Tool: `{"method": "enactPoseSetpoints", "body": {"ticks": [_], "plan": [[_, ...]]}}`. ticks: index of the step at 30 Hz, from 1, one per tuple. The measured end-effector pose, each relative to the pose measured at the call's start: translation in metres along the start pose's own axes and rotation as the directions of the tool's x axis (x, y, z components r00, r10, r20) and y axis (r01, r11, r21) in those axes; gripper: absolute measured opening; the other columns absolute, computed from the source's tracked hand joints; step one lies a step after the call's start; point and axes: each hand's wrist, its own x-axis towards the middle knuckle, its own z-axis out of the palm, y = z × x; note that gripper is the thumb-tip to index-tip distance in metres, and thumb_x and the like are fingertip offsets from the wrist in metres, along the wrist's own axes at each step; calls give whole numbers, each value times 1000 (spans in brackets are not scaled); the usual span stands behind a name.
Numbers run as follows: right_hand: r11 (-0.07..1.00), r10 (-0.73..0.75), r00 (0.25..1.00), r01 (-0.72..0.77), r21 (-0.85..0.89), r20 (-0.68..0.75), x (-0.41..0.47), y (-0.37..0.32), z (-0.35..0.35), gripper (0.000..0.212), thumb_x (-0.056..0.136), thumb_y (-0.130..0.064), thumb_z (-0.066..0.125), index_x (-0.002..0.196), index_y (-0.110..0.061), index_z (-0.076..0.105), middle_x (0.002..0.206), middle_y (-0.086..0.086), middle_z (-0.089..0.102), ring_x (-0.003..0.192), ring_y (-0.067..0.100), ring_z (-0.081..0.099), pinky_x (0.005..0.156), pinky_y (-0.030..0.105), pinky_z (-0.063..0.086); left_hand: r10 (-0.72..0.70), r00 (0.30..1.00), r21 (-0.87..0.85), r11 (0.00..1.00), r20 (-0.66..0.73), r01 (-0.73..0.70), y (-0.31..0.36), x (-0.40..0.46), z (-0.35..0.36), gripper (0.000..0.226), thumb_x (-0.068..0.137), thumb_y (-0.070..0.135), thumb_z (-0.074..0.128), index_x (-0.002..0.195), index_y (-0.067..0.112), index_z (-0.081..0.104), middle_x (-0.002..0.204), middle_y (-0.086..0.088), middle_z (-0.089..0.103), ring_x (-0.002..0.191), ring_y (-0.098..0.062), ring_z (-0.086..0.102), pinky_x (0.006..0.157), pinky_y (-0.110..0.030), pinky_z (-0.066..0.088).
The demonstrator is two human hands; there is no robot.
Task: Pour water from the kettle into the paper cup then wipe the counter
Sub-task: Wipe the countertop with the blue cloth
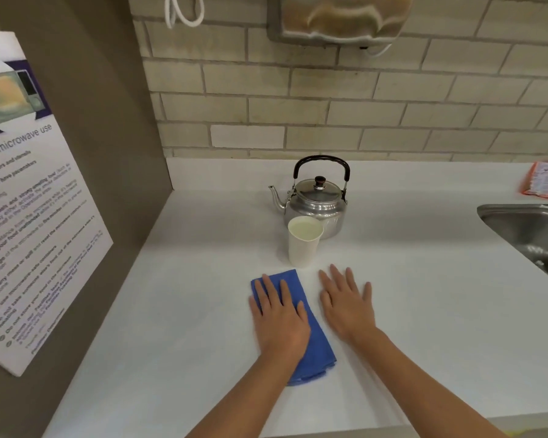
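A steel kettle (317,200) with a black handle stands upright at the back of the white counter (203,263), its spout pointing left. Just in front of it stands a white paper cup (303,245). A folded blue cloth (317,339) lies flat on the counter in front of the cup. My left hand (280,320) rests palm down on the cloth with its fingers spread. Beside the cloth, to its right, my right hand (345,301) lies flat on the bare counter, fingers apart, holding nothing.
A steel sink (532,229) is set into the counter at the right. An orange packet (543,178) lies by the brick wall behind it. A brown side panel with a microwave notice (29,200) bounds the left. A paper towel dispenser (339,17) hangs above.
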Motion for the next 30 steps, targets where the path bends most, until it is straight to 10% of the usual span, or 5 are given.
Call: {"method": "enactPoseSetpoints", "body": {"ticks": [8, 14, 30], "plan": [[998, -48, 998, 46, -48, -37, 9, 7, 14, 53, 97, -40, 14, 149, -33, 6, 160, -7, 1, 147, 20, -6, 117, 52, -2, -328, 945, 112, 939, 14, 324, -41, 87, -32, 67, 98, 41, 18, 145, -3, -1, 152, -32, -9, 141, -45, -9, 116, -48, -4], [996, -71, 996, 69, -48, -52, 8, 12, 15, 53, 97, -39, 14, 149, -33, 4, 160, -5, -1, 147, 22, -7, 118, 51, -2, -50, 998, 135, 989, -49, 57, -17, 48, 2, 59, 97, 34, 18, 146, 4, 5, 156, -23, -2, 145, -35, -2, 117, -45, 0], [995, -94, 991, 96, 23, -100, 8, 13, 16, 53, 98, -34, 18, 150, -31, 10, 160, -6, 2, 147, 20, -8, 119, 39, -3, 25, 997, 104, 994, -73, -17, -62, 57, -9, 55, 99, 29, 15, 147, 10, -2, 157, -15, -8, 146, -25, -7, 118, -38, -5]]}}
